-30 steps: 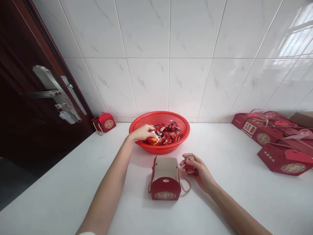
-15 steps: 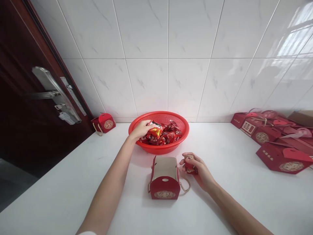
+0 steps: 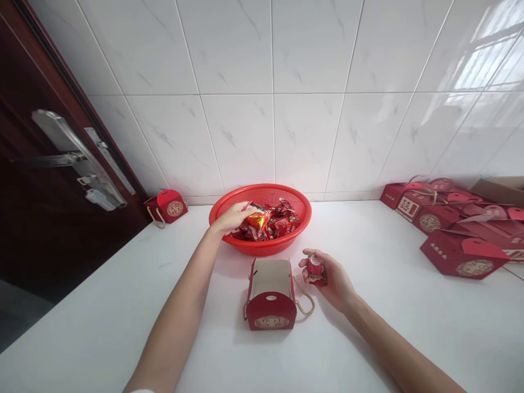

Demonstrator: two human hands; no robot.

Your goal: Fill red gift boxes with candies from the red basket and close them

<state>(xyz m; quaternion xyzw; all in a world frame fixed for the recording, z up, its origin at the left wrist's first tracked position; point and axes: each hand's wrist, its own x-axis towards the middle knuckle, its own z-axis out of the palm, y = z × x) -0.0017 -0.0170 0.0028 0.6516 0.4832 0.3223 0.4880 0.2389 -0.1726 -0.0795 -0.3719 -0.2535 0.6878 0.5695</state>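
My left hand [image 3: 233, 218] reaches over the near-left rim of a red plastic basket [image 3: 301, 232]. Its fingers are closed on a shiny red and gold snack packet [image 3: 259, 219]. Under it lie several small red wrapped packets [image 3: 282, 222]. My right hand [image 3: 331, 278], above the table right of the open box, is closed around small red and gold wrapped candies [image 3: 315, 266]; how many I cannot tell. Between my forearms stands a dark red gift box [image 3: 271, 312] with its top open, a pale inside and rope handles. No contents show in its visible interior.
A closed red gift box [image 3: 167, 206] stands at the back left by the wall. Several more red boxes [image 3: 462, 255] are crowded at the right, with a brown cardboard box [image 3: 501, 188] behind. A dark door [image 3: 49, 180] borders the white table [image 3: 164, 295] at left.
The view has shifted slightly, so everything sits a little further left. My right thumb has lifted off the candies, showing more of them. The left hand keeps its hold on the packet.
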